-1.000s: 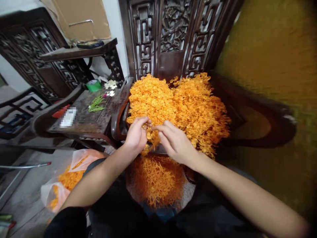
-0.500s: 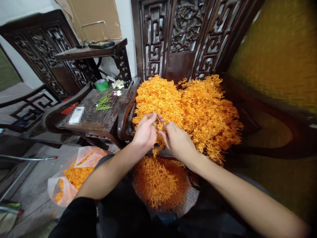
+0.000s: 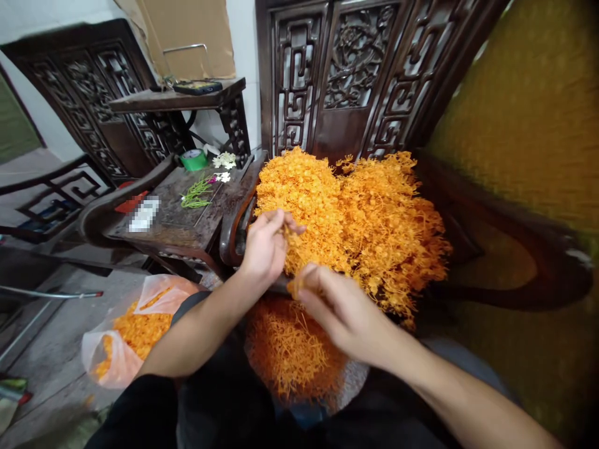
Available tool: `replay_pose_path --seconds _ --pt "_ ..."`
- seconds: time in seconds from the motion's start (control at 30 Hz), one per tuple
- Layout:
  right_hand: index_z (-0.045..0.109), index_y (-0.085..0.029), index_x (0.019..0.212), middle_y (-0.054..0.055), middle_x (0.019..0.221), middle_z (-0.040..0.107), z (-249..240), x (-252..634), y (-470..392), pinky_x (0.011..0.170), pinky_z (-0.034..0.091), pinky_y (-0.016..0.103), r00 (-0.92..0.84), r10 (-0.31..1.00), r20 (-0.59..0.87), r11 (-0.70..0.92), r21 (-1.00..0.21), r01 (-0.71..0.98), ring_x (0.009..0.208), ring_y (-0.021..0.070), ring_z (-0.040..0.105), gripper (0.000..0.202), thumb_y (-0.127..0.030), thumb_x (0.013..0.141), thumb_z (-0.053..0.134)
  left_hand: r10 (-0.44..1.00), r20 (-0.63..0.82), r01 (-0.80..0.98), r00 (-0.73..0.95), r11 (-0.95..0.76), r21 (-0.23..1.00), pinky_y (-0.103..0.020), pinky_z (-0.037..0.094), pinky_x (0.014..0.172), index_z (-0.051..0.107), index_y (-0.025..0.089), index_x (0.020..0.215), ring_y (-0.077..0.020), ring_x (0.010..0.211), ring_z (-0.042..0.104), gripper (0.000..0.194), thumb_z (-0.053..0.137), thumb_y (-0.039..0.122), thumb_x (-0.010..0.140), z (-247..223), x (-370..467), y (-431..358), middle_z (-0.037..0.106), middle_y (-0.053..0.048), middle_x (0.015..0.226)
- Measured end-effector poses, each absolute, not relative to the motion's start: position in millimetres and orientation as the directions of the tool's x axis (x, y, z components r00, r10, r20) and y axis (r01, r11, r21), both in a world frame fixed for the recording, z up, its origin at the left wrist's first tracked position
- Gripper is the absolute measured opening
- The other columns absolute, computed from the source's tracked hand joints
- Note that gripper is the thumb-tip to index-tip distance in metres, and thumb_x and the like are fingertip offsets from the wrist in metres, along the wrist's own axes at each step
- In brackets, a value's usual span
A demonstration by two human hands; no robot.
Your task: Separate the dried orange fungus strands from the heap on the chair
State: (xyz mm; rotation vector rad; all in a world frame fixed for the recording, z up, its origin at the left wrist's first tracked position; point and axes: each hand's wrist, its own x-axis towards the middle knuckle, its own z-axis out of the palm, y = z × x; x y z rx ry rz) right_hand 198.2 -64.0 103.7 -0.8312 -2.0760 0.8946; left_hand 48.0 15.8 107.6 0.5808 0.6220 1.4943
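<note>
My right hand (image 3: 337, 305) is closed, thumb against fingers, on a small orange flower sprig (image 3: 294, 287), low in front of the pile. Higher and to the left, my left hand (image 3: 267, 246) has its fingers loosely stretched and apart, and I see nothing held in it. Just behind both hands rises a big two-part heap of orange, plastic-looking flower sprigs (image 3: 384, 218) on a dark carved wooden chair (image 3: 344, 134). Below my hands, between my knees, thin orange stems (image 3: 290, 355) lie massed in a container whose sides are mostly hidden.
On the floor at left stands a translucent plastic bag (image 3: 116, 358) with orange pieces inside. A dark side table (image 3: 187, 218) holds green tape (image 3: 193, 159), green sprigs (image 3: 196, 194) and white flowers (image 3: 224, 160). A phone (image 3: 197, 87) lies on the shelf above.
My hands have come apart. The right one moved down toward me with the orange sprig, while the left shifted slightly left and loosened. The view has shifted a little.
</note>
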Motion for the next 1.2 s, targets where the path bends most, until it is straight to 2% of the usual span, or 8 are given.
replay_pose_path --seconds 0.17,0.33,0.43,0.6,0.8,0.93,1.03,1.2 --pt "0.055 -0.021 0.098 -0.001 0.074 0.064 105 225 -38 0.065 0.047 0.03 -0.33 0.895 0.301 0.391 -0.885 0.253 0.062 0.0131 0.058 0.015 -0.035 0.103 0.056 0.952 0.051 -0.718 0.303 0.193 0.668 -0.042 0.05 0.104 0.059 0.018 0.082 -0.022 0.117 0.066 0.012 0.061 0.015 0.093 115 49 1 0.071 -0.006 0.119" --pt "0.061 -0.021 0.124 0.009 0.119 0.069 100 220 -29 0.092 0.048 0.038 -0.32 0.861 0.396 0.498 -0.787 0.364 0.106 0.0208 0.066 0.025 -0.032 0.105 0.051 0.936 0.076 -0.675 0.344 0.19 0.713 -0.042 0.037 0.119 0.062 0.019 0.085 -0.0242 0.139 0.055 0.008 0.063 0.019 0.093 109 49 -1 0.069 -0.005 0.132" --pt "0.061 -0.018 0.111 0.008 0.105 0.068 94 209 -30 0.086 0.047 0.036 -0.314 0.855 0.412 0.514 -0.756 0.406 0.096 0.0204 0.064 0.016 -0.03 0.103 0.053 0.937 0.063 -0.633 0.343 0.182 0.752 -0.043 0.034 0.123 0.065 0.019 0.088 -0.0245 0.146 0.047 0.005 0.064 0.019 0.093 107 51 -1 0.067 -0.005 0.137" --pt "0.047 -0.021 0.083 0.0 0.076 0.056 96 205 -33 0.066 0.04 0.031 -0.32 0.878 0.355 0.466 -0.782 0.413 0.068 0.015 0.052 0.025 -0.034 0.104 0.048 0.981 0.013 -0.611 0.193 0.11 0.784 -0.039 0.041 0.117 0.071 0.02 0.103 -0.0222 0.146 0.045 0.014 0.06 0.017 0.096 110 56 -2 0.064 -0.004 0.138" --pt "0.038 -0.023 0.077 -0.002 0.07 0.05 104 208 -34 0.06 0.036 0.029 -0.404 0.899 0.171 0.361 -0.811 0.46 0.061 0.0137 0.045 0.036 -0.045 0.106 0.041 0.981 -0.166 -0.704 0.097 0.185 0.686 -0.03 0.051 0.097 0.068 0.017 0.084 -0.0172 0.121 0.061 0.016 0.058 0.012 0.096 110 63 0 0.068 -0.004 0.118" --pt "0.04 -0.023 0.08 0.002 0.074 0.053 101 209 -37 0.057 0.031 0.031 -0.286 0.93 0.232 0.368 -0.62 0.693 0.059 0.015 0.045 0.029 -0.037 0.104 0.048 0.99 -0.139 -0.708 -0.009 0.091 0.7 -0.027 0.051 0.088 0.067 0.017 0.085 -0.0149 0.108 0.064 0.018 0.056 0.014 0.098 112 51 12 0.069 -0.004 0.109" --pt "0.048 -0.021 0.085 0.006 0.081 0.059 98 216 -40 0.057 0.032 0.033 -0.221 0.92 0.323 0.361 -0.483 0.798 0.059 0.0166 0.05 0.021 -0.032 0.102 0.05 0.994 -0.031 -0.681 -0.101 -0.047 0.731 -0.027 0.052 0.091 0.069 0.019 0.09 -0.0146 0.109 0.064 0.017 0.055 0.019 0.1 119 36 19 0.07 -0.004 0.113" --pt "0.061 -0.017 0.102 0.006 0.085 0.067 106 231 -32 0.07 0.048 0.033 -0.171 0.832 0.528 0.508 -0.601 0.617 0.073 0.0179 0.063 0.014 -0.026 0.104 0.05 0.96 0.042 -0.656 0.276 0.156 0.739 -0.041 0.048 0.109 0.067 0.017 0.086 -0.0246 0.134 0.057 0.014 0.056 0.019 0.095 123 32 7 0.066 -0.008 0.138"
